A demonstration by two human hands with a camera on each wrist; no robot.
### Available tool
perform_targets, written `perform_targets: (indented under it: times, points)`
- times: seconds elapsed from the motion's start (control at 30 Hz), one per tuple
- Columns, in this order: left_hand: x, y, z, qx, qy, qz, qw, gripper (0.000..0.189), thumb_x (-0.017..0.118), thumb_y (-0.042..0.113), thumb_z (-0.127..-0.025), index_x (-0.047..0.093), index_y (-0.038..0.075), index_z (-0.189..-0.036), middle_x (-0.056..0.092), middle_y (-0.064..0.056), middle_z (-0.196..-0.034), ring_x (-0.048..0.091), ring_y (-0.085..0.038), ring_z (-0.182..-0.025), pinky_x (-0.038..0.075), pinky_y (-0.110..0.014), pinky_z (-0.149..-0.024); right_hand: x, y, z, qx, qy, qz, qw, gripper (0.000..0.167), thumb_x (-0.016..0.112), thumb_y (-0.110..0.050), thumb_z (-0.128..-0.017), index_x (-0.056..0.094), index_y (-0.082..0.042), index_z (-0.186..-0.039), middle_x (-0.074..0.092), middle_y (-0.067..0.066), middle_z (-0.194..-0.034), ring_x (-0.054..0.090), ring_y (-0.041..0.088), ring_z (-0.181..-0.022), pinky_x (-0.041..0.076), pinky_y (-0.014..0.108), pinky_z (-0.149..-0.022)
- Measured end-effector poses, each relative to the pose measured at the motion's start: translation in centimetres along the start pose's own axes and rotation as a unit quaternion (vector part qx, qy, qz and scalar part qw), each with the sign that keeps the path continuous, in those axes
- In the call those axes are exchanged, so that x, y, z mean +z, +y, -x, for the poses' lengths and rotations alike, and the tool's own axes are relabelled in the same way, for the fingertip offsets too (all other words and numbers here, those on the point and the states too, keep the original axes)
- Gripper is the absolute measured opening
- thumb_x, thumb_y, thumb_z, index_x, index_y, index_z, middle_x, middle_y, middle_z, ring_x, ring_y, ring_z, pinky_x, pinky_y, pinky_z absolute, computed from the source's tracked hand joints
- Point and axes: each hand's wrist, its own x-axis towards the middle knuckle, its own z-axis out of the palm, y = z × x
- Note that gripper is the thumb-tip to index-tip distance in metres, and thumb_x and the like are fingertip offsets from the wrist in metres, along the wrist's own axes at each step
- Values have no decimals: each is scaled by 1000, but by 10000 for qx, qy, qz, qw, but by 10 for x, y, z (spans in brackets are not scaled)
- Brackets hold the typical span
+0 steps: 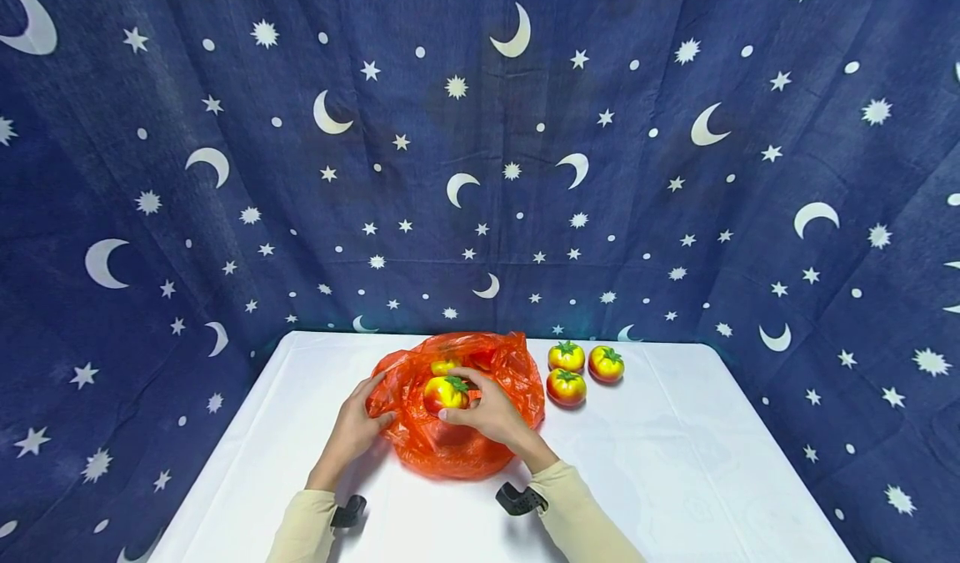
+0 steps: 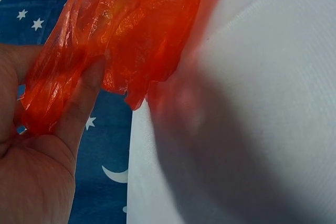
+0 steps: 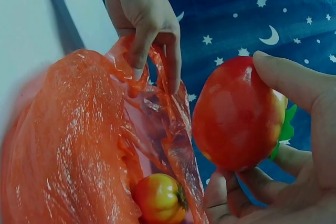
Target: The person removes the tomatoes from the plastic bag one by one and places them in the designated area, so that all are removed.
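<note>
A red plastic bag [image 1: 431,456] stands on the table with its mouth spread upward. My left hand [image 1: 354,423] grips the bag's left rim, the film lying between thumb and fingers in the left wrist view. Over the mouth, my right hand [image 1: 491,413] holds a red-and-yellow tomato [image 1: 441,396] with a green leafy top, thumb on one side and fingers on the other. Another tomato [image 3: 159,199] lies inside the bag, seen through the opening in the right wrist view. The bag's lower inside is hidden.
Right of the bag, three more tomatoes sit close together: a back one [image 1: 566,356], a front one [image 1: 566,389] and a right one [image 1: 606,364]. The white table [image 1: 675,463] ends at a dark blue curtain [image 1: 480,171] with moons and stars.
</note>
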Motion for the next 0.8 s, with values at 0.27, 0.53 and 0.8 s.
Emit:
perform_targets:
  times: [0.27,0.53,0.8]
  points:
    - [-2,-1,-1,-72,-112,6,9999,76,76,2,-79,42,6,-148,42,-21,-149,37,-45,-140,29,-60,-116,-10,3,7,67,32,-192,9998,67,82,-37,-76,55,-24,-136,54,6,-134,56,24,-111,53,41,-96]
    - [-2,-2,0,47,-25,53,10000,77,76,-1,-77,43,4,-146,44,-22,-148,39,-47,-138,31,-62,-114,-19,6,9,-58,204,-115,9997,63,79,-39,-80,55,-21,-135,55,7,-135,55,26,-115,53,43,-98]
    - [-4,-1,0,-17,-81,67,9999,77,75,0,-78,42,6,-147,42,-21,-149,37,-45,-140,29,-59,-116,-28,4,18,94,388,-54,9992,61,80,-39,-79,55,-28,-133,53,4,-137,54,26,-117,50,47,-102]
